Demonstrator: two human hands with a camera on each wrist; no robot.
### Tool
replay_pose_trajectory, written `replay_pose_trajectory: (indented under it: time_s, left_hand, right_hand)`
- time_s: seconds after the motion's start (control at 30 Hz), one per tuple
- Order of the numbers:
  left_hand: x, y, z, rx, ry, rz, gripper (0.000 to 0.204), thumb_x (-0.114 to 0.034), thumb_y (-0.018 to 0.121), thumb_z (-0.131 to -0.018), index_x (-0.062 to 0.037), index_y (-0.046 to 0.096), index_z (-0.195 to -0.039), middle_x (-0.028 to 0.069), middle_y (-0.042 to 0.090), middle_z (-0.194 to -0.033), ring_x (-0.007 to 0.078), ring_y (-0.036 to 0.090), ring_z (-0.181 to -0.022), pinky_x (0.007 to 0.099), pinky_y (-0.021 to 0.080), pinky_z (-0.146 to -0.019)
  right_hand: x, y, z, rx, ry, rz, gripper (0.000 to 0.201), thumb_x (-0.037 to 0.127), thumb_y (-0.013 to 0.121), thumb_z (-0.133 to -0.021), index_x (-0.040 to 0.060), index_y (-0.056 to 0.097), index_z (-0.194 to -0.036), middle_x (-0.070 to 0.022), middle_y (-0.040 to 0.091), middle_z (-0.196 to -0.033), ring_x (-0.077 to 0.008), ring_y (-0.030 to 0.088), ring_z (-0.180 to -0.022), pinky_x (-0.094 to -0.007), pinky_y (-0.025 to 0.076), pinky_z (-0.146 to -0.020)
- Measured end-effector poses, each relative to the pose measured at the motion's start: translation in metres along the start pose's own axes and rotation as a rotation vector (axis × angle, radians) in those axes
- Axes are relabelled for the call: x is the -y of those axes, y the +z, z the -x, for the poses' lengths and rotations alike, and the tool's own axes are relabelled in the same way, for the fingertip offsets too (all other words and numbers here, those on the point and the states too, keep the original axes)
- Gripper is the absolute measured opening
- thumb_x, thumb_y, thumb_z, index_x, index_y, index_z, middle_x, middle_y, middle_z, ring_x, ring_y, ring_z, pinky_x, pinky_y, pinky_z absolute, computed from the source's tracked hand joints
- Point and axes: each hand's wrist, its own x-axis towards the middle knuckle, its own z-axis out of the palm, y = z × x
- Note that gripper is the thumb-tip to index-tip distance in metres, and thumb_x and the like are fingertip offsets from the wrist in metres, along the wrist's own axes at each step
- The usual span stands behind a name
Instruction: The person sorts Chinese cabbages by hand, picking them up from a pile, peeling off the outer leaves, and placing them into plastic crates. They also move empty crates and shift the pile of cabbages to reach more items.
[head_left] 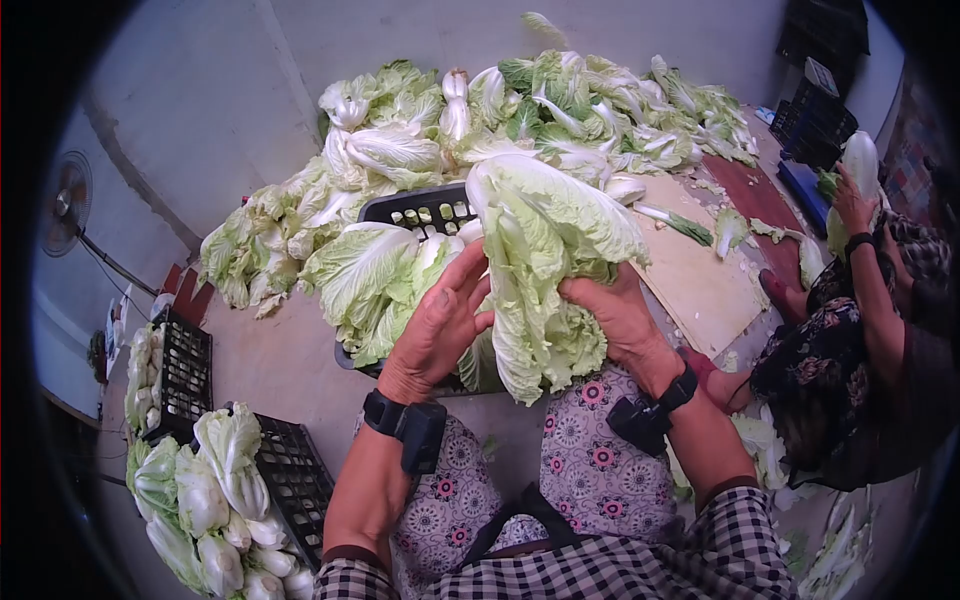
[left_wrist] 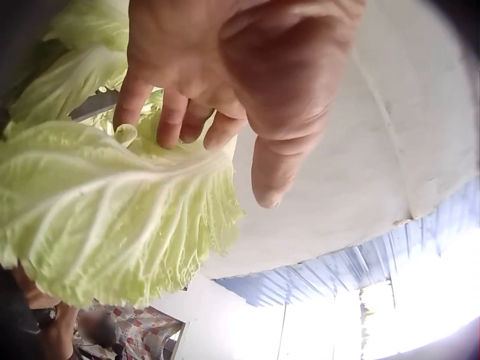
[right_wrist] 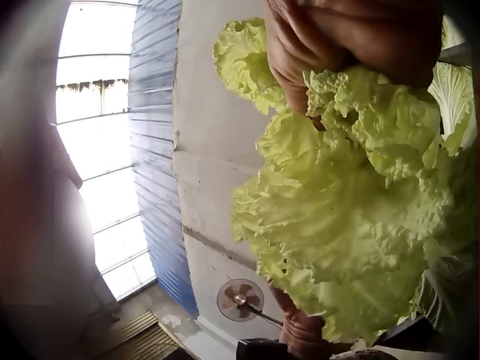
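A large napa cabbage [head_left: 545, 240] with loose, frilly pale green leaves is held up above the lap in the head view. My right hand [head_left: 615, 315] grips its leafy side, thumb curled over the leaves; in the right wrist view the frilly leaf edges partly cover those fingers. On the other side, my left hand [head_left: 437, 318] is at the cabbage with fairly straight fingers. The left wrist view shows its fingertips at a broad outer leaf [left_wrist: 112, 202] and its thumb held away. Just behind stands a black plastic crate [head_left: 415, 212] with more cabbages [head_left: 370, 270] in it.
Cabbages and leaves [head_left: 590, 100] lie heaped along the wall. Cabbage-filled crates [head_left: 290, 465] stand at the left, near a fan [head_left: 70, 200]. A board [head_left: 700, 265] with scraps lies on the floor to the right, where another person [head_left: 850, 330] holds a cabbage [head_left: 860, 158].
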Motion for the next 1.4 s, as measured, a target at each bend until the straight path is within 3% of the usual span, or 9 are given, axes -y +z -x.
replay_pose_trajectory:
  time_s: [0.13,0.33,0.7,0.87,1.03,1.07,1.2,1.3,1.4]
  left_hand:
    - [-0.007,-0.008,0.003,-0.097,-0.059,-0.039,0.063,-0.041,0.060,-0.086,-0.0038,0.038,-0.133,0.0129,0.053,-0.121,0.0221,0.056,-0.104,0.0335,0.050,-0.082]
    - [-0.007,-0.030,0.004,-0.377,-0.146,-0.167,0.048,-0.036,0.057,-0.089,-0.0027,0.048,-0.122,0.0092,0.060,-0.104,0.0183,0.061,-0.089,0.0312,0.052,-0.074]
    - [0.005,-0.038,-0.007,-0.640,-0.061,-0.495,0.027,-0.021,0.056,-0.091,-0.0030,0.054,-0.111,0.0055,0.062,-0.093,0.0111,0.061,-0.077,0.0228,0.051,-0.064]
    - [0.008,-0.047,-0.007,-0.650,-0.082,-0.575,0.025,-0.018,0.056,-0.090,-0.0026,0.055,-0.110,0.0050,0.062,-0.094,0.0094,0.060,-0.077,0.0213,0.050,-0.064]
    - [0.009,-0.050,-0.007,-0.658,-0.100,-0.665,0.026,-0.021,0.057,-0.089,-0.0056,0.056,-0.110,0.0018,0.061,-0.097,0.0082,0.057,-0.084,0.0215,0.046,-0.068]
    - [0.011,-0.053,-0.007,-0.671,-0.103,-0.703,0.026,-0.022,0.057,-0.089,-0.0063,0.056,-0.110,0.0010,0.060,-0.099,0.0080,0.056,-0.086,0.0219,0.045,-0.069]
    - [0.012,-0.044,-0.013,-0.776,-0.070,-0.705,0.037,-0.017,0.058,-0.086,0.0011,0.052,-0.117,0.0060,0.056,-0.106,0.0111,0.050,-0.091,0.0250,0.040,-0.079]
    - [0.017,-0.051,-0.015,-0.791,-0.124,-0.676,0.054,-0.018,0.061,-0.084,0.0036,0.038,-0.129,0.0232,0.045,-0.128,0.0268,0.045,-0.118,0.0354,0.033,-0.100]
    - [0.024,-0.059,-0.016,-0.810,-0.222,-0.601,0.064,-0.027,0.061,-0.083,-0.0029,0.033,-0.135,0.0198,0.043,-0.131,0.0235,0.047,-0.112,0.0360,0.039,-0.090]
  right_hand:
    - [-0.006,-0.051,-0.009,0.005,-0.005,-0.323,0.047,0.002,0.059,-0.082,-0.0006,0.044,-0.126,-0.0099,0.057,-0.117,-0.0212,0.059,-0.103,-0.0351,0.051,-0.087]
    - [-0.008,-0.172,0.001,-0.083,-0.047,-0.679,0.048,0.020,0.059,-0.088,0.0015,0.043,-0.129,-0.0141,0.057,-0.119,-0.0270,0.058,-0.106,-0.0412,0.049,-0.092]
    - [-0.077,-0.343,0.007,-0.730,0.018,-0.519,0.042,0.007,0.059,-0.085,0.0051,0.045,-0.124,-0.0129,0.058,-0.116,-0.0301,0.060,-0.100,-0.0471,0.052,-0.085]
    - [-0.067,-0.391,-0.026,-0.859,-0.175,-0.016,0.062,0.016,0.068,-0.080,0.0074,0.036,-0.132,-0.0147,0.049,-0.126,-0.0302,0.053,-0.110,-0.0479,0.048,-0.082]
    - [-0.036,-0.360,-0.031,-1.132,0.326,0.332,0.080,0.023,0.068,-0.080,0.0099,0.018,-0.141,-0.0165,0.030,-0.141,-0.0356,0.037,-0.124,-0.0484,0.041,-0.087]
    - [-0.055,-0.387,-0.034,-1.121,0.392,0.408,0.071,0.024,0.066,-0.082,0.0086,0.027,-0.138,-0.0146,0.045,-0.130,-0.0277,0.048,-0.113,-0.0422,0.045,-0.082]
    - [-0.085,-0.378,-0.045,-0.855,0.234,0.314,0.052,0.023,0.062,-0.085,0.0056,0.041,-0.128,-0.0080,0.059,-0.109,-0.0145,0.058,-0.092,-0.0310,0.047,-0.074]
    - [-0.047,-0.292,-0.062,-0.694,0.046,0.365,0.038,0.021,0.059,-0.087,0.0034,0.049,-0.119,-0.0058,0.063,-0.101,-0.0102,0.059,-0.084,-0.0259,0.046,-0.073]
    - [-0.006,-0.201,-0.082,-0.311,-0.082,0.494,0.036,0.024,0.058,-0.089,0.0021,0.051,-0.117,-0.0072,0.062,-0.105,-0.0128,0.059,-0.090,-0.0250,0.046,-0.075]
